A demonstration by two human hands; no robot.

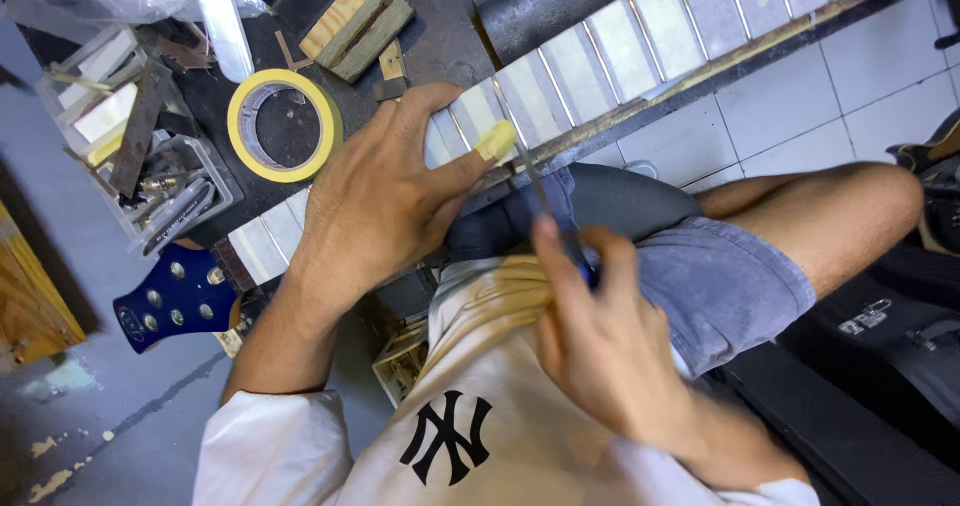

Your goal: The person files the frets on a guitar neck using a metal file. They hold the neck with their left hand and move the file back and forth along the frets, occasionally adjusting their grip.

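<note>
A guitar neck (600, 61) with metal frets and pale masking tape between them lies across the bench, its blue headstock (175, 301) at the lower left. My left hand (385, 201) rests flat over the neck, thumb wrapped in yellow tape and pressed at the neck's near edge. My right hand (590, 336) grips a slim tool (535, 191) with a blue handle. The tool's thin metal tip points up at the neck's edge beside that thumb.
A roll of yellow masking tape (285, 126) lies on the dark bench to the left. Clear plastic trays (140, 146) hold small tools. Wood blocks (355, 16) sit at the top. White floor tiles (800, 116) show at right, with my bare knee (860, 206).
</note>
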